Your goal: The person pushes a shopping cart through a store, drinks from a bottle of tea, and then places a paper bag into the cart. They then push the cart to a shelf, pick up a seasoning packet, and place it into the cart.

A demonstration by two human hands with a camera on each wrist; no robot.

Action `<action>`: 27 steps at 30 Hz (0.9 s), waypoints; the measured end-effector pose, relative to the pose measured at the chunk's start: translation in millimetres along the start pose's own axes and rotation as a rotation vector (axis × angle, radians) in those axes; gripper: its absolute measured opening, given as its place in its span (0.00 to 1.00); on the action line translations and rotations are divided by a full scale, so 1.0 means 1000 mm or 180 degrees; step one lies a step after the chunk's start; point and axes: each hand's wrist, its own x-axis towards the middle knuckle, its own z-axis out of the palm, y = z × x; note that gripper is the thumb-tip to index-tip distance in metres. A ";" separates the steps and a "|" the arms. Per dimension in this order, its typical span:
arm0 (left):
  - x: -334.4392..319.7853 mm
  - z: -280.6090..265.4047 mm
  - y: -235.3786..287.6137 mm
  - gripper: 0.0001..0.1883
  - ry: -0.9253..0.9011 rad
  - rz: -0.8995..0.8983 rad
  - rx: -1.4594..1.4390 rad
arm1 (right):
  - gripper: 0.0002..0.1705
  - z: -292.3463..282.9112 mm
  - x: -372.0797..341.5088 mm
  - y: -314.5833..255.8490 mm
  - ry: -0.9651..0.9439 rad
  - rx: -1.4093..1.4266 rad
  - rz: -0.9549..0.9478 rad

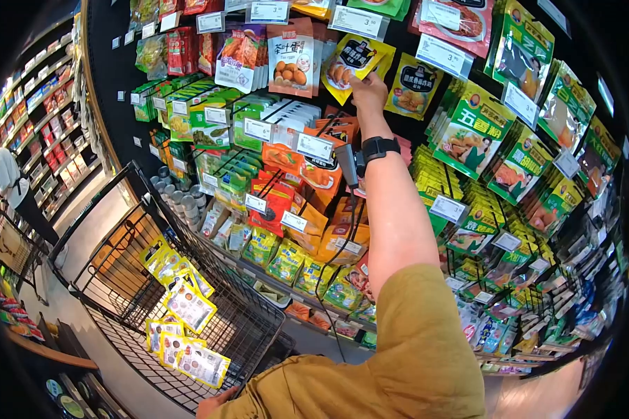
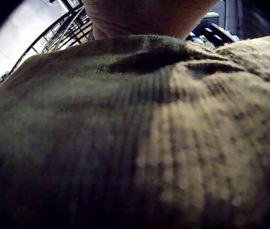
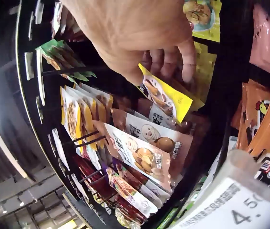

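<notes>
My right hand (image 1: 369, 92) reaches up to the shelf rack and grips a yellow seasoning packet (image 1: 350, 61) with a black label and a food picture. In the right wrist view, the fingers of my right hand (image 3: 139, 28) curl behind the tilted packet (image 3: 166, 98). Brown tea-egg seasoning packets (image 3: 142, 155) hang beside it. Another yellow packet (image 1: 413, 85) hangs just right of the hand. My left hand (image 1: 215, 405) is at the near edge of the black shopping cart (image 1: 255, 349), its fingers mostly hidden. Sleeve and wrist fill the left wrist view.
Several yellow-edged packets (image 1: 191, 305) lie in the cart. Green spice packets (image 1: 471, 124) hang at right, and price tags (image 1: 314, 146) stick out from the hooks. A cable (image 1: 326, 258) dangles from my right wrist. Another person (image 1: 14, 185) stands in the aisle at left beside a cart.
</notes>
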 end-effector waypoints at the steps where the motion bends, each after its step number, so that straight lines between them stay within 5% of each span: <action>1: 0.000 -0.001 0.002 0.27 0.0009 -0.0015 0.0010 | 0.12 0.005 0.004 0.008 0.0070 0.0276 -0.0042; 5: -0.003 -0.004 0.009 0.27 0.0012 -0.0134 0.0094 | 0.13 0.013 0.017 0.018 0.0133 0.0226 0.0042; 7: -0.005 -0.004 0.012 0.27 0.0017 -0.0196 0.0109 | 0.14 0.012 0.016 0.012 -0.0005 0.0588 0.0577; 19: -0.028 0.011 0.044 0.27 0.0160 -0.0967 0.0771 | 0.12 -0.018 -0.005 -0.036 -0.0496 0.2074 0.0692; 22: -0.025 0.015 0.018 0.27 0.0271 -0.0323 -0.0187 | 0.13 -0.027 -0.014 -0.057 -0.0654 0.2225 0.0807; 27: 0.001 0.031 -0.020 0.28 -0.0054 -0.0352 -0.0395 | 0.12 -0.038 -0.032 -0.082 -0.0808 0.2535 0.0833</action>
